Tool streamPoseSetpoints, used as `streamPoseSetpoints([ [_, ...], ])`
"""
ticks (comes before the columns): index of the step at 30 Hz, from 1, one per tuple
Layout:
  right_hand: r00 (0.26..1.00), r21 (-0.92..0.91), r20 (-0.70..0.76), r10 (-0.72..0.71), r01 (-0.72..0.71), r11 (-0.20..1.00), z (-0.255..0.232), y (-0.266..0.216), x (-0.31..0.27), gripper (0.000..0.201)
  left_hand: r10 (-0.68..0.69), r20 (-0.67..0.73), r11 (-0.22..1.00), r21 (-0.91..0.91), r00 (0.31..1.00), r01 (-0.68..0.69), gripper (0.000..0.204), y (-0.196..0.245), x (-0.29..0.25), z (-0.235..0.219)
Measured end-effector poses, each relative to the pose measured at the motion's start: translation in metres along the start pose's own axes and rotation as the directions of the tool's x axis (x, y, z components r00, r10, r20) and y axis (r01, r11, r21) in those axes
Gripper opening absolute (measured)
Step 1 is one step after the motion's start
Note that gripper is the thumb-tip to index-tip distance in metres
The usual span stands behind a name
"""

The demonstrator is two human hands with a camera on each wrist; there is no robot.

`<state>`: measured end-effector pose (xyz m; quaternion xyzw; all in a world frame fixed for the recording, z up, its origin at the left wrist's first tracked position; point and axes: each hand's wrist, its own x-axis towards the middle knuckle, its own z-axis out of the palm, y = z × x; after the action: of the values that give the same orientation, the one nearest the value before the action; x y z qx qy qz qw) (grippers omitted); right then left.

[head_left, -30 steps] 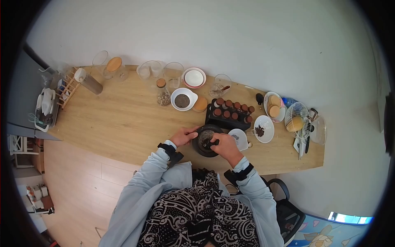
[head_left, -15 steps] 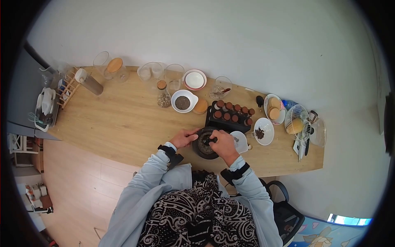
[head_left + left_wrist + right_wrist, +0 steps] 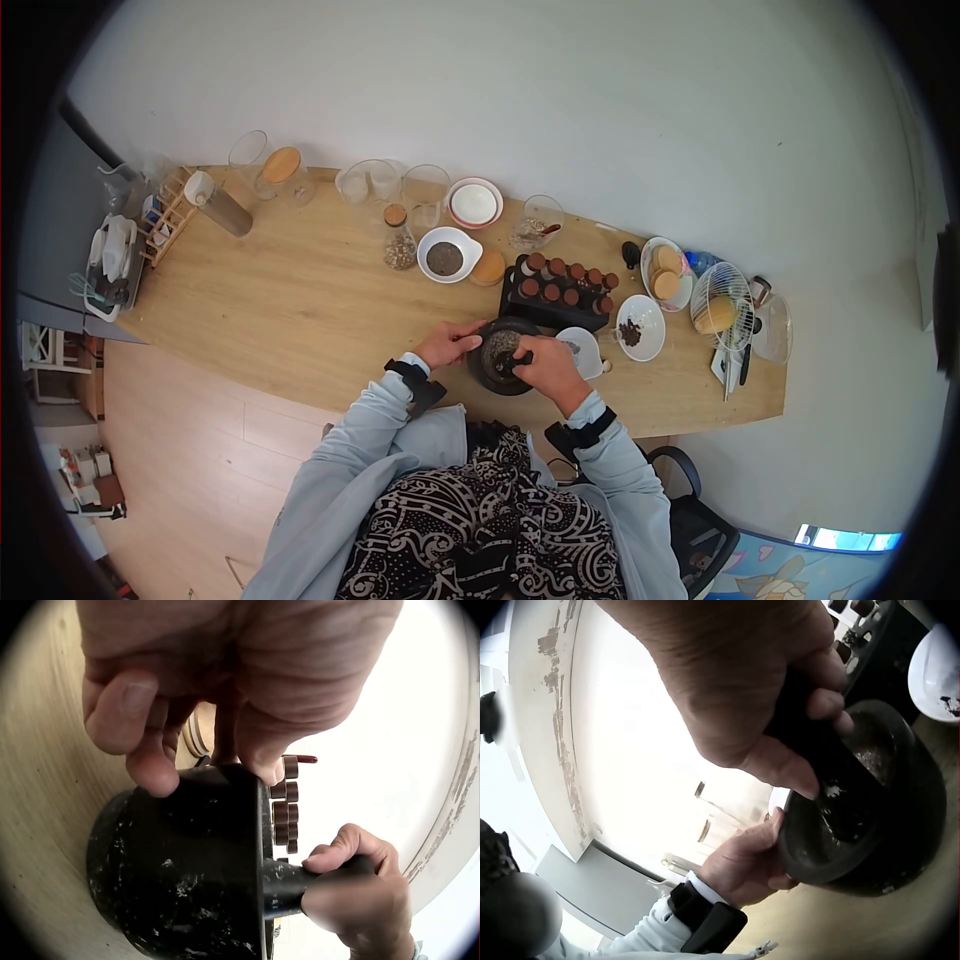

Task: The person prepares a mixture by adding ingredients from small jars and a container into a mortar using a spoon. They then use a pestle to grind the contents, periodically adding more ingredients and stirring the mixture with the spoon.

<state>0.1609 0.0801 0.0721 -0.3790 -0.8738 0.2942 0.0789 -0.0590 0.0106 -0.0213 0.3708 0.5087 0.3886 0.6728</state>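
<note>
A black stone mortar [image 3: 187, 862], speckled with white marks, stands on the wooden table near its front edge. My left hand [image 3: 447, 345] grips the mortar's left rim, thumb on top and fingers against the outer wall. My right hand [image 3: 553, 368] is wrapped round a black pestle [image 3: 845, 791], which leans into the bowl with its lower end among coarse grey-brown grounds [image 3: 871, 759]. Right of the mortar sits a white spouted bowl [image 3: 592, 366] with a little greyish content. Close behind is a black rack [image 3: 548, 311] of spice jars with brown lids.
Farther right are a white bowl [image 3: 649, 315] with dark pieces, a wire basket [image 3: 738, 285] and a knife [image 3: 745, 364]. Behind stand a white bowl of dark grounds [image 3: 444, 260], a corked flask [image 3: 399, 250] and glass containers [image 3: 425, 190]. A bottle [image 3: 225, 208] is at far left.
My right hand first shifted away and left with the pestle, then came back nearer and to the right. The left hand has stayed on the mortar's rim.
</note>
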Motion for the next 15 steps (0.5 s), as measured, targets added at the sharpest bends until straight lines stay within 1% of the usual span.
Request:
streamPoseSetpoints([
  [1,1.0,-0.004,-0.005,-0.002,0.002,1.0,-0.002,0.001,0.002,0.022,0.006,0.002,1.0,0.002,1.0,-0.006,0.045,0.0,0.001,0.0],
  [3,0.994,-0.06,-0.025,0.109,-0.11,0.992,-0.004,0.001,0.005,0.022,-0.003,-0.003,1.0,-0.001,1.0,0.003,0.045,-0.003,0.002,0.0],
  [4,0.994,-0.059,-0.025,0.107,-0.108,0.992,0.0,0.0,0.006,0.022,-0.003,-0.004,1.0,0.001,1.0,0.003,0.045,-0.001,0.001,0.0],
  [6,0.987,-0.052,-0.16,-0.01,0.002,0.999,0.01,-0.003,0.007,0.022,-0.016,-0.036,0.999,0.031,0.999,0.017,0.045,0.002,-0.001,0.002],
  [10,0.988,-0.04,-0.156,-0.006,0.0,0.999,0.001,-0.012,-0.002,0.022,0.02,-0.014,1.0,0.023,1.0,-0.02,0.045,0.003,0.001,0.001],
  [12,0.983,-0.045,-0.184,0.017,-0.026,0.999,-0.006,-0.011,-0.006,0.023,-0.006,-0.021,1.0,0.015,1.0,0.006,0.045,0.002,-0.001,0.001],
  [13,0.984,-0.041,-0.176,0.017,-0.025,0.999,-0.007,-0.011,-0.009,0.023,-0.012,-0.026,1.0,0.01,1.0,0.013,0.045,0.001,-0.004,0.002],
  [15,0.973,-0.093,-0.225,0.049,-0.071,0.993,-0.013,-0.01,-0.008,0.023,-0.013,-0.03,0.999,0.05,0.999,0.014,0.045,0.004,-0.002,0.002],
])
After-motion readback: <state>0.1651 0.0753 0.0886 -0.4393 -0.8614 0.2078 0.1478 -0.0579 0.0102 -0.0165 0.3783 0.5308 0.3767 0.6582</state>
